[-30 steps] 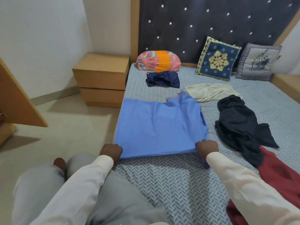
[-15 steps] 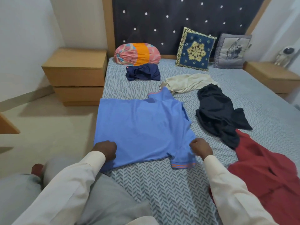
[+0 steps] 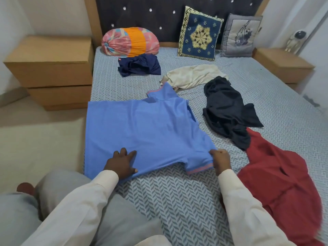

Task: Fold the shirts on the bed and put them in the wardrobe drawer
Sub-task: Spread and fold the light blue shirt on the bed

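Note:
A blue shirt lies spread flat on the bed, its left edge hanging over the bed's side. My left hand rests flat on its near part with fingers spread. My right hand pinches the near sleeve, whose hem has a red stripe. To the right lie a crumpled black shirt and a red shirt. Farther back are a cream shirt and a navy shirt. The wardrobe drawer is out of view.
A wooden nightstand stands left of the bed, another nightstand on the right with a small figurine. A striped bolster and two cushions lean at the dark headboard. My knees are at the lower left.
My left hand moved from the shirt's left corner onto the cloth and flattened. My right hand pulled the near sleeve out to the right. The camera view swung rightward.

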{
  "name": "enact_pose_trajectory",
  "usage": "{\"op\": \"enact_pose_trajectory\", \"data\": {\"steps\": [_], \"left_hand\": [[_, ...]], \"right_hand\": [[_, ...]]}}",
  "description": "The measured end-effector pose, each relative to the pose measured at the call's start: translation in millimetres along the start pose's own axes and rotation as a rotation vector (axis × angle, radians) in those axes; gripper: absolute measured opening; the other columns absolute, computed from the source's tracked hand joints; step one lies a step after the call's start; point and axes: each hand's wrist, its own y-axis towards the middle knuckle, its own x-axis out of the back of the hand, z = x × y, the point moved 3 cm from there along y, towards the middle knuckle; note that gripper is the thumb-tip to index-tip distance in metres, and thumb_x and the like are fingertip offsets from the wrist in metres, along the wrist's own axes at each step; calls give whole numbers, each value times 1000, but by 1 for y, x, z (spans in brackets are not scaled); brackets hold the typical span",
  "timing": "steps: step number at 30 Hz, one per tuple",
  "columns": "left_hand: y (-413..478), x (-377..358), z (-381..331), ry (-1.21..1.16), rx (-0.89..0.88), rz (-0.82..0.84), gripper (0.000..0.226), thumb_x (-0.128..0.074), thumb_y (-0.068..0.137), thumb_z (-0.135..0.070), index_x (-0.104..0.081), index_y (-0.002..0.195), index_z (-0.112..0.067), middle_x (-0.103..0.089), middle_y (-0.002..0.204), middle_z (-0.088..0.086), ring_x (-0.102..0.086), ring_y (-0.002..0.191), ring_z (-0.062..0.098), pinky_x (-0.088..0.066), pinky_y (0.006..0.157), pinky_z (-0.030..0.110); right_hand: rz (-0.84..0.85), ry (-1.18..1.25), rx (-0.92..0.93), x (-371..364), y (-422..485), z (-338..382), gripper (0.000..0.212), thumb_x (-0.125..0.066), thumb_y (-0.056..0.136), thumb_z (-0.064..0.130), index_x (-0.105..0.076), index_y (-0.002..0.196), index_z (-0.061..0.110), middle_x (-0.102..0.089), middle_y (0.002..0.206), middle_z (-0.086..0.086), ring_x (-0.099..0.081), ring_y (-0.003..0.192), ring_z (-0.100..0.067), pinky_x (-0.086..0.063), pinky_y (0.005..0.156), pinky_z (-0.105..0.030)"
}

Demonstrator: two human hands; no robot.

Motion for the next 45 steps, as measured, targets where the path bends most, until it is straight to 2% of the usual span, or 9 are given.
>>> {"op": "enact_pose_trajectory", "data": {"steps": [2,5,9,14,22,29,31,34,45], "left_hand": [[1,-2,2,-17,21,-4,85,-55,86,-63,-12,153,-35,-26,141,8,-34,125,35,-47,87,42],[3,-3,2,-33,27,9,87,-56,87,-63,-9,154,-35,-26,144,11,-32,129,37,-46,90,45],[3,-2,0,-63,27,2,84,-60,84,-60,-19,152,-32,-33,140,10,-34,128,35,-47,90,43],[12,10,-2,-68,26,-110,63,-60,86,-58,-42,135,-21,-33,136,9,-36,125,33,-48,93,43],[52,26,-1,-20,70,-21,91,-54,87,-65,-8,156,-27,-2,161,8,-15,144,34,-31,110,47],[114,59,-7,-99,96,54,111,-67,76,-66,0,156,-29,8,163,6,-3,149,33,-25,113,52],[126,65,-13,-48,108,98,120,-71,71,-66,7,155,-32,6,162,5,-10,146,35,-32,108,52],[142,71,-15,17,122,126,131,-77,62,-66,11,154,-34,-6,158,7,-15,142,39,-41,101,49],[172,75,-18,59,203,143,161,-90,37,-64,22,149,-38,-10,144,3,-23,126,35,-56,81,51]], "right_hand": [[-72,-19,-67,22,8,-24,24,-74,62,16,-58,65,-1,-45,57,-9,-44,61,-21,-36,53,-32],[139,-174,-178,22,16,-53,42,-85,59,39,-63,55,4,-61,68,-13,-58,66,-25,-48,67,-39],[231,-280,-216,15,22,-48,75,-65,57,79,-78,90,13,-73,98,-11,-67,95,-29,-50,93,-38],[68,-489,-4,0,28,4,45,-56,89,50,-68,92,7,-66,109,-23,-61,105,-40,-45,90,-40],[-92,-456,-7,-11,43,34,24,-63,76,34,-59,82,11,-62,84,-10,-60,87,-34,-43,75,-36],[58,-336,138,-52,89,72,31,-51,95,15,-57,124,7,-62,123,-14,-56,115,-34,-40,94,-34],[94,-303,83,-62,109,83,27,-45,96,16,-64,113,7,-61,112,-12,-56,110,-31,-41,93,-35],[234,-285,-25,-81,138,100,29,-48,90,19,-58,64,17,-53,71,-5,-53,72,-25,-42,63,-29],[504,41,-319,-132,178,137,36,-64,91,43,-68,107,11,-73,99,-11,-69,88,-29,-54,77,-37]]}}
